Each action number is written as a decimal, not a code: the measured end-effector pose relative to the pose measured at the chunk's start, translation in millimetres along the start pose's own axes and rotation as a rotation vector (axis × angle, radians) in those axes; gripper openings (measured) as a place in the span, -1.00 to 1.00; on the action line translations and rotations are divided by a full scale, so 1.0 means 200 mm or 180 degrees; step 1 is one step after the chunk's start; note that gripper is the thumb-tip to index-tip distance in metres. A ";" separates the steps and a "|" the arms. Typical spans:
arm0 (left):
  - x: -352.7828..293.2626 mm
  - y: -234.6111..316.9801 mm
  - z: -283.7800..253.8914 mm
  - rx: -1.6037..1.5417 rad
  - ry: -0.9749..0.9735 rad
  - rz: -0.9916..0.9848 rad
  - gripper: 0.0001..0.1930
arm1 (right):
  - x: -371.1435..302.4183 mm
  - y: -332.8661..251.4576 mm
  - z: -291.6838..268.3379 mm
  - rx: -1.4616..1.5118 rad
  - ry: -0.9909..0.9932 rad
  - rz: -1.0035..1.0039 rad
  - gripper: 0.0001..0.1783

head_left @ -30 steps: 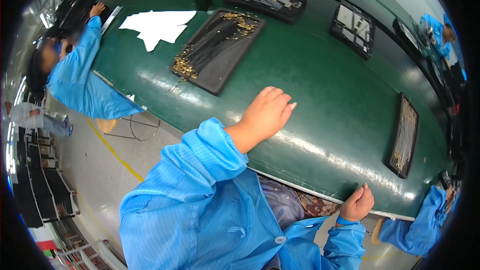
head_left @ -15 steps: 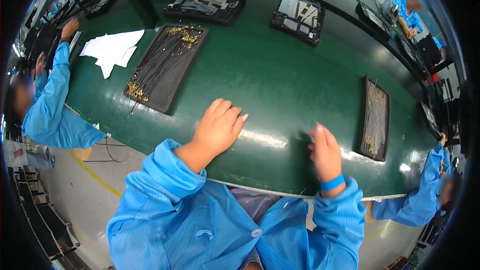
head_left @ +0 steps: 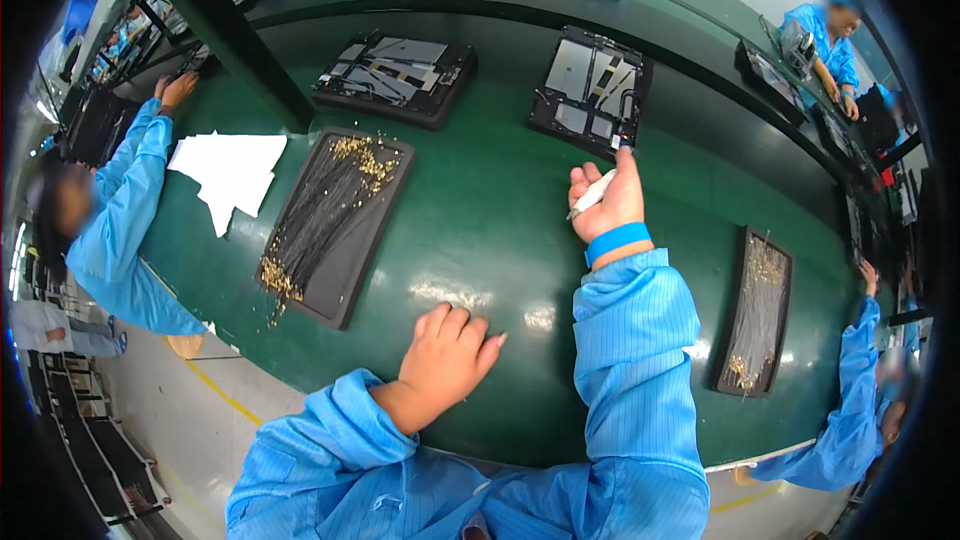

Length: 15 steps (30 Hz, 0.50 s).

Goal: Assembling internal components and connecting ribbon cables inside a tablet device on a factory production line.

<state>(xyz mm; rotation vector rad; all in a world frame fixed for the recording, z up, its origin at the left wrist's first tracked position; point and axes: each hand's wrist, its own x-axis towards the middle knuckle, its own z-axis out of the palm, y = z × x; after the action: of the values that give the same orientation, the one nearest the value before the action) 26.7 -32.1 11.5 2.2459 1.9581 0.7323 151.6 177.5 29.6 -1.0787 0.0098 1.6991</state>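
A long green work surface [head_left: 480, 230] curves across the frame from upper left to lower right, with a darker raised shelf behind it along the top; people in blue smocks work at the far left, upper right and lower right edges. Low in the centre the left hand [head_left: 445, 360] lies palm down on the green surface, fingers loosely together, holding nothing; right of centre the right hand [head_left: 608, 202] is stretched forward, its fingers closed around a slim white pen-like tool [head_left: 592, 193], whose tip points to the left; a blue wristband [head_left: 617, 242] sits just above the blue sleeve cuff. The hand hovers just below a black tray of flat panel parts [head_left: 590, 90] in the upper middle, near its lower edge; whether it touches the tray cannot be told. Left of centre lies a dark tray of thin black wires with gold ends [head_left: 335, 225]; a like tray [head_left: 755, 315] lies at the right; white paper sheets [head_left: 232, 172] rest at the upper left.
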 end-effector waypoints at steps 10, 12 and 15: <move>0.00 -0.02 0.00 0.0068 -0.0107 -0.0158 -0.73 | 0.31 -0.07 0.07 0.0218 0.0135 -0.0268 -0.69; -0.01 -0.02 0.01 -0.0092 -0.0115 -0.0150 -0.73 | 0.37 -0.10 0.01 -0.0045 -0.0028 0.0043 -0.72; -0.01 -0.02 -0.02 -0.0148 -0.0060 -0.0160 -0.75 | 0.16 -0.04 0.02 -0.0381 0.0124 -0.0115 -0.74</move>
<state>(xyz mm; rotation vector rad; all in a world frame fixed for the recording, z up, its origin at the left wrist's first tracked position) 21.2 -33.7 12.1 2.1612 1.9604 0.7404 153.6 207.8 14.4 -1.1938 -0.0872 1.6631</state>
